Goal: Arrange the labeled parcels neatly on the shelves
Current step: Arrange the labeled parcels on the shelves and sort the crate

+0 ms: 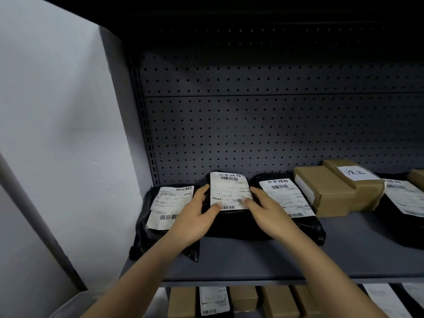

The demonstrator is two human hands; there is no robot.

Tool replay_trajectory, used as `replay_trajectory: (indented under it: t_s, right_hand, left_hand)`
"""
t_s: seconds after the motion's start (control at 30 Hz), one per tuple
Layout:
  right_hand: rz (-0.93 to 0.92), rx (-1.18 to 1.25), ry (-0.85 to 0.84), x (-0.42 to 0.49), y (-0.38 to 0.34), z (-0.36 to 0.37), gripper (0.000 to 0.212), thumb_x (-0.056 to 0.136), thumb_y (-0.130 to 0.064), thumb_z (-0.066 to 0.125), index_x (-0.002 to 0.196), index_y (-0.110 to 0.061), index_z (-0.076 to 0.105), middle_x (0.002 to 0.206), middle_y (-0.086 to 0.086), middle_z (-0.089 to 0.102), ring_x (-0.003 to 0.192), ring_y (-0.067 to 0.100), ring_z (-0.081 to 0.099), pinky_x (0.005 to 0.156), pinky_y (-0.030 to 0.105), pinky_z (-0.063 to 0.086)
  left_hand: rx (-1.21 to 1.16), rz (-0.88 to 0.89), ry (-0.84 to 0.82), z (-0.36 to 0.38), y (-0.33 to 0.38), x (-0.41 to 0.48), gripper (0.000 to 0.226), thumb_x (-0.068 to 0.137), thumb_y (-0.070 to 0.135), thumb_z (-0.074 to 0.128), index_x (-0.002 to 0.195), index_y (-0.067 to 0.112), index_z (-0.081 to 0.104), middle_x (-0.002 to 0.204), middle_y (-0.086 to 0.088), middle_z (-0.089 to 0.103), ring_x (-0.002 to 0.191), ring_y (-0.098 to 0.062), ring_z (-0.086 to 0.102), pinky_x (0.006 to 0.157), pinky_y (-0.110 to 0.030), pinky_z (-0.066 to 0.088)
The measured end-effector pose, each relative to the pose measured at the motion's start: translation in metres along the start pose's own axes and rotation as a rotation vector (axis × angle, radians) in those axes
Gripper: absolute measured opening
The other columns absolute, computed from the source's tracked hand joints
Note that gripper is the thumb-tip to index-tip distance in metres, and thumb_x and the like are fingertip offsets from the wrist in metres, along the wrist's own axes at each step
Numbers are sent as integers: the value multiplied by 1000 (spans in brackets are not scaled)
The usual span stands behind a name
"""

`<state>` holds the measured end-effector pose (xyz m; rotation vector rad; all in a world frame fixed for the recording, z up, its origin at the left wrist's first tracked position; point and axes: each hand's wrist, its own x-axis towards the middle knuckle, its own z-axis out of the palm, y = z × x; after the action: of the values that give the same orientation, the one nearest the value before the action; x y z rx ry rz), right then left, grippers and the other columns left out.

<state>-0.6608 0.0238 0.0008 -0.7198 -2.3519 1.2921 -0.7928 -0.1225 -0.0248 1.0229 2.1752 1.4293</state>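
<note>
A black parcel bag with a white label lies in the middle of the grey shelf. My left hand holds its left edge, thumb on the label. My right hand holds its right side, fingers curled over the label's corner. To the left lies another black labeled bag, partly under my left hand. A third black labeled bag lies to the right, partly under my right wrist.
Two brown cardboard boxes stand at the back right, one with a handwritten white label. Another black labeled bag lies at the far right. The lower shelf holds several boxes. A white wall stands left.
</note>
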Motion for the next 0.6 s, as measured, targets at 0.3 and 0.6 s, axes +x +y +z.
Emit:
replay_trajectory:
  t_s: [0.3, 0.6]
  right_hand:
    - [-73, 143, 47, -3, 4, 7, 51, 95, -22, 61, 141, -30, 40, 107, -33, 51, 92, -27, 49, 74, -4, 37]
    - [-325, 406, 244, -16, -9, -1, 61, 82, -7, 76, 131, -28, 46, 131, -17, 54, 119, -7, 52, 95, 13, 46]
  left_hand:
    - [-145, 117, 70, 1, 7, -6, 56, 92, 11, 62, 128, 50, 42, 125, 32, 55, 123, 9, 48, 110, -33, 39]
    - [-119, 420, 167, -5, 41, -13, 59, 89, 36, 59, 142, 44, 36, 153, 21, 29, 140, 9, 21, 117, -30, 24]
